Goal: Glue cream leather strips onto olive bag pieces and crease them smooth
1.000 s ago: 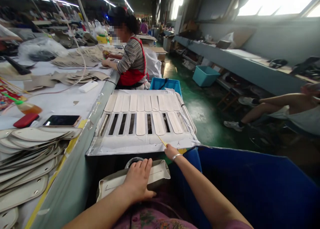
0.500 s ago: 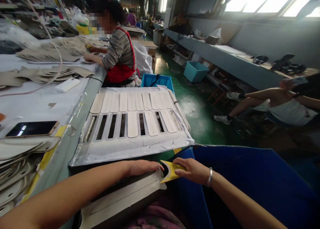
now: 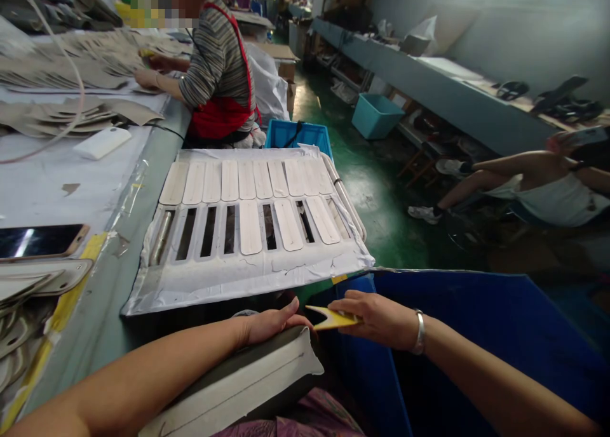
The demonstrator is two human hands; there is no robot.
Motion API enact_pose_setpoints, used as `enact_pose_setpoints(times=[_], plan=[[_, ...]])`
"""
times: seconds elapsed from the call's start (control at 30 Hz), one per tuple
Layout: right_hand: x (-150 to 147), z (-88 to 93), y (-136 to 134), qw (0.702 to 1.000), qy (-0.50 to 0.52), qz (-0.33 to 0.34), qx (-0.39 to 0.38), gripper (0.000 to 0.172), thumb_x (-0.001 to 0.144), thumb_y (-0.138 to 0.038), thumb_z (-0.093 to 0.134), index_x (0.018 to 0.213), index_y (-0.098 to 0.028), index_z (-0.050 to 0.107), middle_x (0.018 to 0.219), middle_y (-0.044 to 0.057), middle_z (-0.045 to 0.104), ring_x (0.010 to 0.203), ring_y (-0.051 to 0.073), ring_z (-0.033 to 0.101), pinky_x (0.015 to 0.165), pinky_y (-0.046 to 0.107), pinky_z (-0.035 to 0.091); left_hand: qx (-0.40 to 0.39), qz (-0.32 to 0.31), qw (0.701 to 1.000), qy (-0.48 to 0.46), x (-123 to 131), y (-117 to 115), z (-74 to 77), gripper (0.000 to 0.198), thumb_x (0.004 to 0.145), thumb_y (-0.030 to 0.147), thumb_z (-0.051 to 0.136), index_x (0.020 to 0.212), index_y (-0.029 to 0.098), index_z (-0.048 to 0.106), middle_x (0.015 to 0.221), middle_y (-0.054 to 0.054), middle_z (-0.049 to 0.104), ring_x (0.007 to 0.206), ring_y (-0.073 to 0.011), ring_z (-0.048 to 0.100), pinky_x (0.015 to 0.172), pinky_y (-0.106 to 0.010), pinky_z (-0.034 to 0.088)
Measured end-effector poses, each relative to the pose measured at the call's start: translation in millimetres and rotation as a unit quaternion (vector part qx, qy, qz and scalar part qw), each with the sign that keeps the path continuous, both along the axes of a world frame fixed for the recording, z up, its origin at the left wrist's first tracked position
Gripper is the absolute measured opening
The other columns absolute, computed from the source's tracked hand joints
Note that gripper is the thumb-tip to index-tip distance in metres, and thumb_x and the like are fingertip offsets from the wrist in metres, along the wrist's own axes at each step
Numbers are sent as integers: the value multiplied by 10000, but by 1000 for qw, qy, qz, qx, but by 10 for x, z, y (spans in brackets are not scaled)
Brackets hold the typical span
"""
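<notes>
My right hand [image 3: 376, 319] grips a flat yellow scraper [image 3: 336, 318] with a curved notch at its end, pointing left. The notch is close to the fingertips of my left hand [image 3: 274, 322]; whether they touch is unclear. My left hand lies open along the far side of a long dark piece [image 3: 267, 351] on my lap, its thumb raised and fingers stretched towards the piece's right end. A pale strip [image 3: 243, 386] with a dark line along it covers the side facing me. My left forearm hides part of the dark piece.
Ahead stands a white-covered slotted rack [image 3: 190, 281] bearing pale rounded strips [image 3: 250, 227]. A blue bin [image 3: 452, 284] is at right. On the left table [image 3: 119, 189] lie a phone [image 3: 42, 241] and stacked pieces [image 3: 28, 284]. A co-worker [image 3: 219, 75] sits beyond; another person [image 3: 538, 183] sits right.
The scraper has lifted off the right end of the pale strip and turned nearly edge-on. My left thumb has risen away from the fingers. The view has tilted downward.
</notes>
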State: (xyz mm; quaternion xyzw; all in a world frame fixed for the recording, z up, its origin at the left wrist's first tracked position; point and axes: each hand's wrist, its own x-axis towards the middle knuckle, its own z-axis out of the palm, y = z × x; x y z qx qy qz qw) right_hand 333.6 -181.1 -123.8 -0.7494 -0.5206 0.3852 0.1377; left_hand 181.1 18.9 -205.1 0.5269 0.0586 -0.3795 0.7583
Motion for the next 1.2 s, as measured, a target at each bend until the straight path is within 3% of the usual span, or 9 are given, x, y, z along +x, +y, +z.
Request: enact_pose_setpoints(times=[0.07, 0.17, 0.37, 0.57, 0.7, 0.83, 0.93, 1.03, 1.2], plan=[[69, 70, -21, 988, 114, -60, -84, 341, 825, -460, 472, 849, -154, 619, 792, 65, 613, 595, 137, 585, 559, 250, 465, -80, 12, 996, 24, 12, -13, -16, 841, 780, 736, 56, 1061, 188, 629, 914, -37, 635, 841, -193, 562, 869, -333, 378], [162, 69, 28, 937, 262, -118, -198, 351, 762, -487, 545, 829, -143, 571, 621, 11, 582, 422, 105, 524, 428, 220, 422, -155, 38, 985, 71, 27, -31, -59, 925, 742, 772, 40, 1036, 127, 634, 881, -77, 647, 798, -208, 585, 843, -358, 397], [198, -133, 452, 919, 245, 55, -303, 444, 732, -558, 544, 897, -146, 573, 561, -21, 551, 439, 122, 543, 439, 215, 418, -195, 72, 971, 118, 26, -49, -129, 960, 737, 780, 57, 962, 65, 657, 791, -117, 672, 770, -225, 610, 828, -347, 408], [120, -141, 767, 962, 47, 183, -198, 438, 717, -546, 572, 925, -160, 569, 744, 31, 582, 577, 131, 519, 510, 230, 355, -206, 95, 954, 197, 48, -56, -66, 869, 833, 670, 51, 924, 64, 666, 682, -91, 670, 695, -205, 622, 794, -325, 424], [8, -229, 703, 980, -22, 158, -122, 443, 771, -591, 474, 884, -173, 567, 729, 53, 577, 567, 140, 477, 489, 243, 314, -204, 112, 950, 211, 32, -54, -55, 638, 873, 575, 261, 907, 81, 663, 656, -62, 666, 637, -172, 613, 790, -297, 419], [-143, -362, 524, 991, 45, 125, -31, 384, 895, -481, 321, 874, -173, 549, 789, 45, 588, 653, 125, 508, 565, 227, 349, -165, 141, 955, 202, -9, -51, -108, 436, 783, 500, 520, 828, 89, 660, 681, -52, 674, 627, -164, 606, 768, -290, 422], [-238, -427, 448, 995, 60, 82, 14, 430, 946, -407, 199, 827, -161, 532, 752, 26, 567, 643, 102, 483, 597, 215, 345, -140, 158, 960, 184, -20, -42, -134, 396, 746, 480, 575, 779, 93, 654, 663, -43, 667, 645, -168, 604, 761, -294, 419], [-263, -483, 463, 998, 31, 39, 30, 384, 944, -345, 254, 746, -150, 519, 665, 8, 533, 579, 87, 439, 557, 213, 306, -126, 156, 964, 172, -16, -25, -130, 392, 728, 486, 589, 767, 100, 648, 663, -37, 661, 683, -181, 608, 780, -305, 409], [-220, -553, 559, 998, 3, 51, 22, 391, 926, -363, 328, 662, -151, 524, 609, -2, 533, 535, 72, 419, 511, 213, 249, -79, 166, 970, 159, -26, -2, -131, 362, 714, 461, 610, 798, 111, 646, 705, -28, 665, 704, -179, 593, 800, -321, 396]])
